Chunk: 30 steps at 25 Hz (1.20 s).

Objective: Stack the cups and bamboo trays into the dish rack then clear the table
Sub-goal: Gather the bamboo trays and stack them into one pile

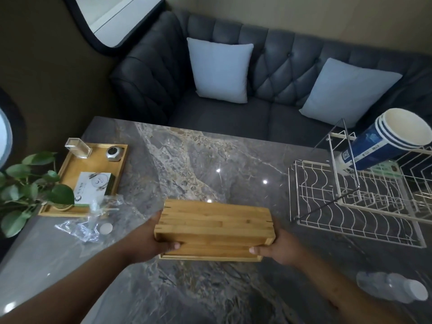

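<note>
A stack of bamboo trays (214, 226) is held above the marble table (187, 160), bottoms up. My left hand (152, 239) grips the stack's left end, thumb over its near edge. My right hand (278, 247) grips the right end the same way. A white wire dish rack (350, 206) stands at the right. A stack of blue and white paper cups (383, 141) lies tilted in the rack's upper part. Another bamboo tray (70, 169) sits at the left, holding a clear box, a small silver object and a card.
A leafy plant (25, 190) stands at the table's left edge. A crumpled clear plastic bag (93, 220) lies next to the left tray. A plastic bottle (392, 288) lies on its side at the near right. A grey sofa (257, 108) with two pale cushions runs behind the table.
</note>
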Motion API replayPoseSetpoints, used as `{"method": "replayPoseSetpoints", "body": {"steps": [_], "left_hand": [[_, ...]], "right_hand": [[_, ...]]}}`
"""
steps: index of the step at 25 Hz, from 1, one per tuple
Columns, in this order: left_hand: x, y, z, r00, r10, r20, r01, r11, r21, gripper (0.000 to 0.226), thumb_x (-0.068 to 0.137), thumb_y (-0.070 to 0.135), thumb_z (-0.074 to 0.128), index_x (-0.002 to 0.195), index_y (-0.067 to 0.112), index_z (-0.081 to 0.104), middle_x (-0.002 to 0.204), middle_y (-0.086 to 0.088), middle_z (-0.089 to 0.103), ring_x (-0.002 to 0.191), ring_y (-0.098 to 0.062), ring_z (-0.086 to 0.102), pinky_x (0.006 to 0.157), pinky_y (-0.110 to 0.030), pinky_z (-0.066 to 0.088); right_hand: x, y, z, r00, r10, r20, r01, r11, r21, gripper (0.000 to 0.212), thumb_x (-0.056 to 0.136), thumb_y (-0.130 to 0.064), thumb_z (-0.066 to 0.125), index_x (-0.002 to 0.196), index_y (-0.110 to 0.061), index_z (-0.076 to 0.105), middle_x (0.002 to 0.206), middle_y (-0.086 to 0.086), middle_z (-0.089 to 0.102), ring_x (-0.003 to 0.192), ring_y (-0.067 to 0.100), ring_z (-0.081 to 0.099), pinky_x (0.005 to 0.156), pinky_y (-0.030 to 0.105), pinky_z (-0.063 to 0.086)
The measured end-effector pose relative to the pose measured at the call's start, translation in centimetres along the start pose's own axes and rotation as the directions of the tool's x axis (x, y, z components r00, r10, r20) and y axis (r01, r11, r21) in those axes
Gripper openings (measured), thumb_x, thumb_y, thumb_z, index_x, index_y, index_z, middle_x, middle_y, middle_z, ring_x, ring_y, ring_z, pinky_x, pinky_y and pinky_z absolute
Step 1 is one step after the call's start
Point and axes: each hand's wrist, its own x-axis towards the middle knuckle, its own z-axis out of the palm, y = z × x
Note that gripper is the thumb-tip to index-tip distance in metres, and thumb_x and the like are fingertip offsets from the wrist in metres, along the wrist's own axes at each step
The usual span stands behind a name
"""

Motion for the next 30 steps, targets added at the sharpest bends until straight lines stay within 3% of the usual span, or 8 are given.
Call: {"method": "replayPoseSetpoints", "body": {"steps": [2, 5, 10, 15, 18, 20, 25, 30], "left_hand": [[0.1, -0.6, 0.7, 0.997, 0.044, -0.059, -0.033, 0.985, 0.169, 0.112, 0.060, 0.069, 0.080, 0.151, 0.034, 0.027, 0.134, 0.011, 0.055, 0.119, -0.010, 0.057, 0.102, -0.035, 0.049], [0.5, -1.2, 1.7, 0.993, 0.064, -0.096, -0.035, 0.960, 0.278, 0.110, 0.060, 0.076, 0.069, 0.151, 0.029, 0.030, 0.140, 0.005, 0.051, 0.124, -0.015, 0.055, 0.101, -0.038, 0.050], [1.7, -2.4, 3.5, 0.991, 0.066, -0.120, -0.020, 0.937, 0.349, 0.097, 0.070, 0.064, 0.073, 0.149, 0.026, 0.034, 0.141, 0.003, 0.048, 0.123, -0.017, 0.055, 0.097, -0.033, 0.050], [2.5, -2.7, 3.6, 0.993, 0.048, -0.110, -0.001, 0.918, 0.396, 0.110, 0.056, 0.074, 0.070, 0.148, 0.027, 0.034, 0.141, 0.004, 0.048, 0.122, -0.017, 0.055, 0.095, -0.032, 0.051], [2.3, -2.6, 2.9, 0.996, 0.051, -0.068, -0.024, 0.937, 0.347, 0.140, 0.042, 0.080, 0.076, 0.157, 0.031, 0.014, 0.150, 0.008, 0.044, 0.133, -0.018, 0.050, 0.105, -0.040, 0.049], [2.1, -2.4, 2.7, 0.997, 0.050, -0.058, -0.029, 0.945, 0.326, 0.147, 0.041, 0.081, 0.077, 0.158, 0.031, 0.003, 0.154, 0.009, 0.040, 0.135, -0.017, 0.049, 0.107, -0.042, 0.048], [2.4, -2.1, 3.1, 0.984, 0.129, -0.119, -0.087, 0.947, 0.309, 0.086, 0.060, 0.064, 0.071, 0.134, 0.041, 0.035, 0.118, 0.019, 0.050, 0.107, -0.009, 0.062, 0.083, -0.033, 0.058], [2.6, -2.4, 3.0, 0.982, 0.152, -0.116, -0.110, 0.946, 0.306, 0.082, 0.063, 0.058, 0.075, 0.133, 0.041, 0.036, 0.117, 0.018, 0.053, 0.102, -0.004, 0.060, 0.083, -0.031, 0.058]], "right_hand": [[-0.2, 0.8, 0.5, 0.993, -0.070, -0.098, 0.060, 0.992, -0.108, 0.087, 0.062, -0.014, 0.097, 0.128, -0.033, 0.043, 0.107, -0.023, 0.058, 0.097, -0.017, 0.061, 0.075, 0.001, 0.043], [-0.2, 1.6, 1.2, 0.979, -0.131, -0.156, 0.092, 0.968, -0.235, 0.090, 0.063, -0.030, 0.096, 0.137, -0.027, 0.045, 0.109, -0.021, 0.058, 0.103, 0.007, 0.063, 0.081, 0.015, 0.045], [0.1, 2.8, 1.9, 0.975, -0.107, -0.193, 0.031, 0.933, -0.358, 0.097, 0.064, -0.044, 0.092, 0.146, -0.028, 0.041, 0.129, -0.004, 0.061, 0.114, 0.021, 0.064, 0.085, 0.026, 0.043], [0.3, 3.0, 1.5, 0.982, -0.107, -0.156, 0.043, 0.928, -0.371, 0.090, 0.067, -0.049, 0.087, 0.143, -0.035, 0.040, 0.130, -0.010, 0.057, 0.117, 0.015, 0.060, 0.088, 0.027, 0.044], [-0.1, 2.3, 1.2, 0.989, -0.099, -0.112, 0.048, 0.920, -0.390, 0.089, 0.065, -0.053, 0.085, 0.137, -0.047, 0.032, 0.120, -0.023, 0.048, 0.109, 0.004, 0.055, 0.082, 0.021, 0.040], [-0.3, 2.0, 1.2, 0.990, -0.104, -0.094, 0.055, 0.906, -0.420, 0.093, 0.066, -0.054, 0.084, 0.140, -0.045, 0.029, 0.121, -0.021, 0.047, 0.106, 0.000, 0.051, 0.077, 0.014, 0.036], [-0.3, 2.1, 1.4, 0.993, -0.062, -0.104, 0.003, 0.871, -0.492, 0.094, 0.072, -0.055, 0.079, 0.148, -0.031, 0.030, 0.138, -0.007, 0.052, 0.119, 0.015, 0.059, 0.089, 0.029, 0.048], [-1.1, 0.6, 0.4, 0.991, -0.102, -0.081, 0.046, 0.857, -0.513, 0.090, 0.061, -0.062, 0.077, 0.136, -0.039, 0.032, 0.125, -0.017, 0.052, 0.110, 0.009, 0.061, 0.085, 0.036, 0.057]]}}
